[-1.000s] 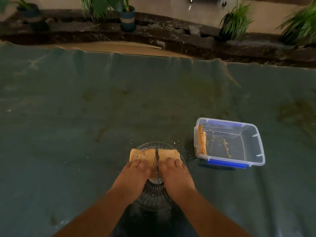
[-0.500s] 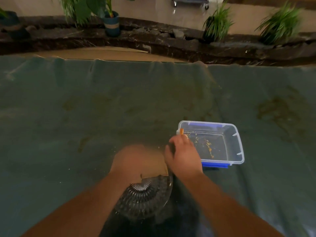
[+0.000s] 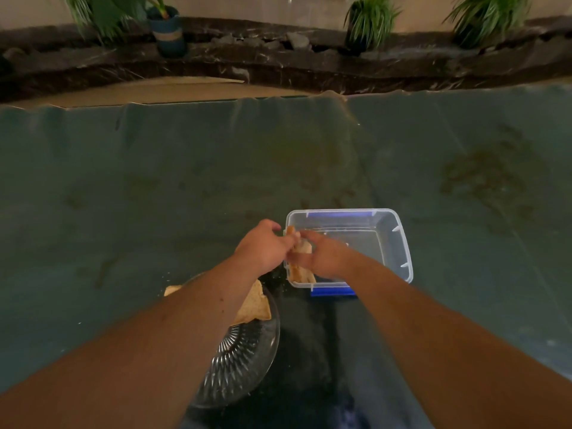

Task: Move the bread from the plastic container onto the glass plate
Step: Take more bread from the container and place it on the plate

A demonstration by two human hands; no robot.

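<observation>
A clear plastic container with blue clips sits right of centre on the cloth. A slice of bread stands on edge against its left wall. My left hand and my right hand both meet at that wall, fingers closed on the upright slice. The patterned glass plate lies near me on the left, half hidden by my left forearm. Toasted bread slices rest on the plate's far side.
A dark teal cloth covers the table, stained at the right. Crumbs lie between plate and container. Beyond the far table edge a dark stone ledge holds potted plants.
Both hands left the bread on the plate and moved right to the container. The right hand arrived first, then the left joined it on the upright slice. The view shifted.
</observation>
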